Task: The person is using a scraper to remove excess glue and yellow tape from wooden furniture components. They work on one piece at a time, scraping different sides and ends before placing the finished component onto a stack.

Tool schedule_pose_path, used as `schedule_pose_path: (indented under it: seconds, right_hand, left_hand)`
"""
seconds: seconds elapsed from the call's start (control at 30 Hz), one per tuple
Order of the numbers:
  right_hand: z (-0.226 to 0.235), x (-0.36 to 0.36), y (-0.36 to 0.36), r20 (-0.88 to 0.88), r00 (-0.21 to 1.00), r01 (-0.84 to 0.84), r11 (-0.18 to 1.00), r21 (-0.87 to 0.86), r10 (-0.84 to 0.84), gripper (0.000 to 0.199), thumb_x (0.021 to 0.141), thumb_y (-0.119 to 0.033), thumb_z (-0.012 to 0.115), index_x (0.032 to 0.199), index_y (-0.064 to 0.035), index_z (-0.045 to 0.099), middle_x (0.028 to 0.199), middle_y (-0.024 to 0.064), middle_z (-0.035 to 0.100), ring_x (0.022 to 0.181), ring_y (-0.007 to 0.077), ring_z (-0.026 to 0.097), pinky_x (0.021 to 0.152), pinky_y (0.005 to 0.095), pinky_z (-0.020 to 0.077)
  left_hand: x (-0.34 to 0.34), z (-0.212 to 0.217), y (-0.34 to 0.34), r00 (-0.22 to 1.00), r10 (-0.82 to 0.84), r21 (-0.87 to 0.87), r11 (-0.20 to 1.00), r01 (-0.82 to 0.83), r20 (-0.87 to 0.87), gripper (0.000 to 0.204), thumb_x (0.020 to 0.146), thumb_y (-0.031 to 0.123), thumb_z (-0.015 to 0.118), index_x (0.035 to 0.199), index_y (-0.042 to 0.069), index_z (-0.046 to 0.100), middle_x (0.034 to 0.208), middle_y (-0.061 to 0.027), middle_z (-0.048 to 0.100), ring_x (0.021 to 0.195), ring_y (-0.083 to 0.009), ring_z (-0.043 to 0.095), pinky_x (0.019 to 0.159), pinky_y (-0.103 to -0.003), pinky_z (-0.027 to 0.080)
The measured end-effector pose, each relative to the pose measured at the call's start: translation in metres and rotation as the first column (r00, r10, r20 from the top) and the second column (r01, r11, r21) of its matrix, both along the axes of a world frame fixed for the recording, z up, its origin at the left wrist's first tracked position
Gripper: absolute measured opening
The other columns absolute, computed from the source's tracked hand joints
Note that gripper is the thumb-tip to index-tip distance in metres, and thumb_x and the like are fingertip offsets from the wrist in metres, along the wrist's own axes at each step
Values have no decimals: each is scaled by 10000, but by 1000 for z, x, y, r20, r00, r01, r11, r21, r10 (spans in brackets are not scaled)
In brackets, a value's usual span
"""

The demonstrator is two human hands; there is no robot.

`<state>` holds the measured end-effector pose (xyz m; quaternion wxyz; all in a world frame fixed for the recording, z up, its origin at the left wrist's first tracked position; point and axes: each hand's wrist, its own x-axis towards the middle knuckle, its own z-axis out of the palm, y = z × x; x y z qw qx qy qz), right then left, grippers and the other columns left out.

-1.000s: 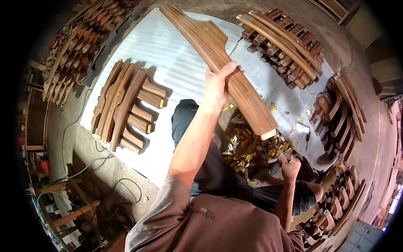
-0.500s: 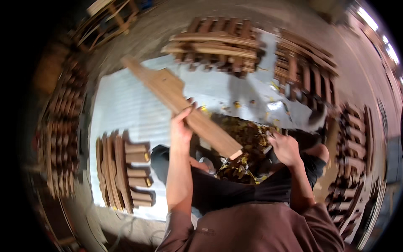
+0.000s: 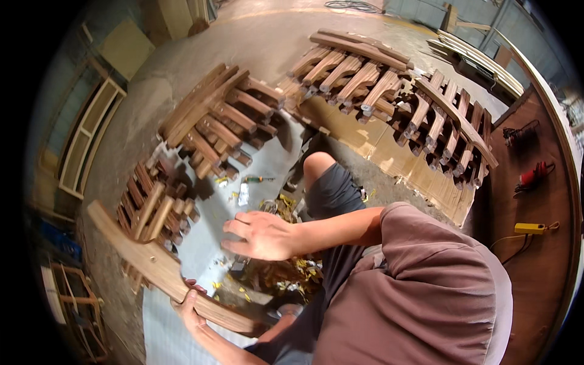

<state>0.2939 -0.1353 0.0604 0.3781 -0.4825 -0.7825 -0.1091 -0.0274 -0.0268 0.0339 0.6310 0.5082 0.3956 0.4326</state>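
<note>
Fingers of the left hand close around a curved board, which lies from 9 to 6 o'clock over the grey sheet on the floor. The right hand hovers flat above the sheet centre, fingers spread and holding nothing. Free sheet area stays only between the hands and toward 12 o'clock, where a screwdriver lies. Stacks of wood parts border the sheet at 10 and 11 o'clock, more stacks at 1 o'clock on cardboard. Yellow shavings lie near the knee. Concrete floor surrounds everything.
</note>
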Motion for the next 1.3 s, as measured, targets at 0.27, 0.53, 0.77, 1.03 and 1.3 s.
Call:
schedule_pose_path:
  seconds: [0.27,0.53,0.77,1.03,1.3]
  right_hand:
    - [22,99,6,297,945,55,960,273,-139,462,793,-238,615,1218,-59,586,1313,86,506,971,230,495,669,299,474]
    - [15,151,-34,448,866,151,970,190,-223,517,842,-265,586,1324,-81,552,1368,165,496,947,212,529,636,289,483]
    - [21,166,-47,434,872,177,973,151,-226,469,839,-245,579,1258,-38,601,1274,137,548,938,213,538,617,276,496]
    - [4,180,-59,573,793,245,970,12,-207,256,800,-213,591,936,3,607,769,31,587,770,195,544,557,291,495]
    - [-26,238,-105,310,806,554,828,-90,-505,474,678,-419,801,998,-105,647,890,28,687,780,197,594,574,353,537]
  left_hand:
    - [73,56,27,750,-580,-188,814,550,-317,584,554,-59,845,1090,-113,620,895,-149,716,727,-218,716,684,-346,611]
    - [119,57,36,520,-770,-341,633,695,-370,632,575,-37,888,1145,-73,615,1008,-103,703,857,-184,699,755,-329,603]
    - [166,69,32,284,-811,-292,475,830,-512,691,577,4,878,1209,-57,608,1078,-46,685,964,-128,626,869,-305,521]
    - [190,67,41,53,-660,-259,366,894,-749,638,574,103,891,1159,13,654,993,-81,715,894,-137,638,853,-304,505]
    - [166,79,27,808,101,659,641,393,-580,318,809,-59,675,1114,10,621,1078,-73,649,967,-170,617,895,-318,490]
